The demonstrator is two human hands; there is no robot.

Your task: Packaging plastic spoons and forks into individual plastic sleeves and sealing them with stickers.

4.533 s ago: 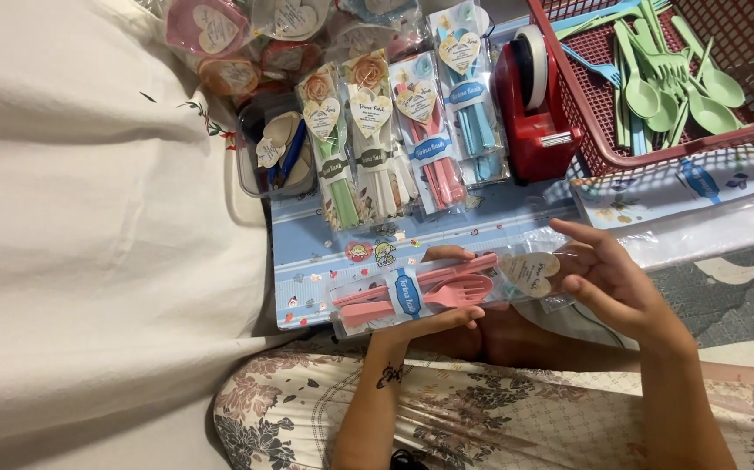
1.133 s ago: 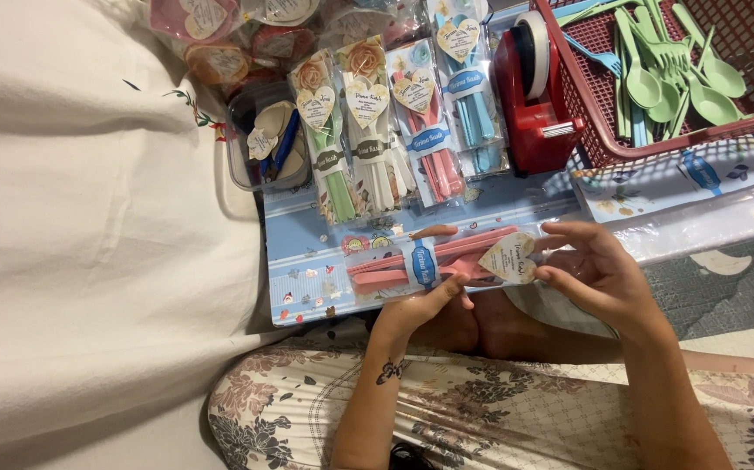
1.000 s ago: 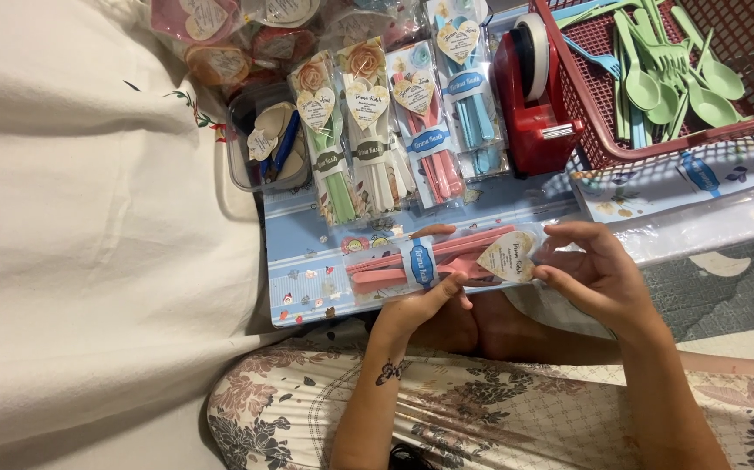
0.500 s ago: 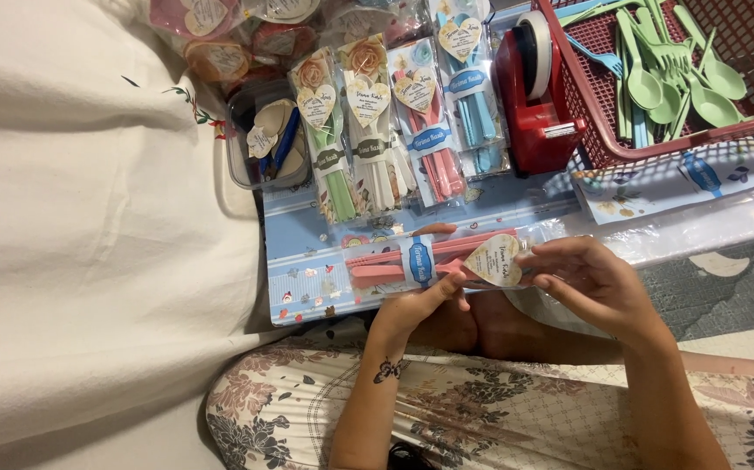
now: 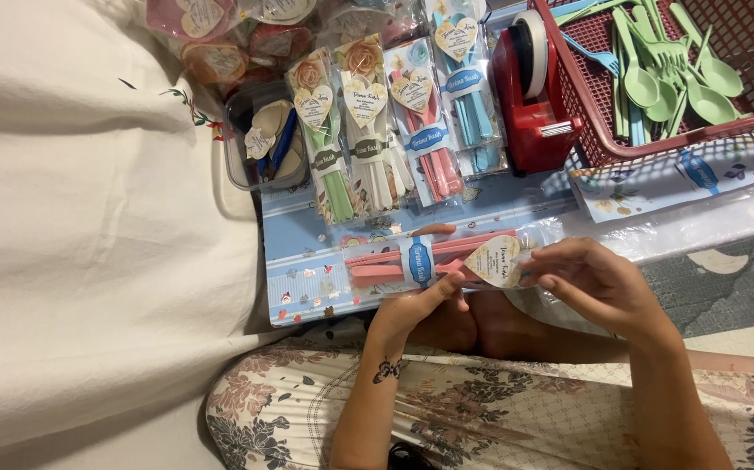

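Note:
A clear packet of pink plastic cutlery [image 5: 390,263] with a blue band lies sideways over the blue patterned board [image 5: 307,283]. My left hand [image 5: 416,309] grips its lower edge, thumb on top. A cream heart-shaped tag [image 5: 492,260] sits at the packet's right end. My right hand [image 5: 590,283] pinches the packet end beside that tag with thumb and fingertips.
Finished packets of green, white, pink and blue cutlery [image 5: 394,122] lie in a row further away. A red tape dispenser [image 5: 534,91] stands beside a red basket [image 5: 599,144] of loose green cutlery. A small clear tub [image 5: 268,144] holds tags. White cloth [image 5: 90,226] covers the left.
My right hand has closed onto the packet's right end and the heart tag. The packet has shifted slightly up and left since the oldest frame.

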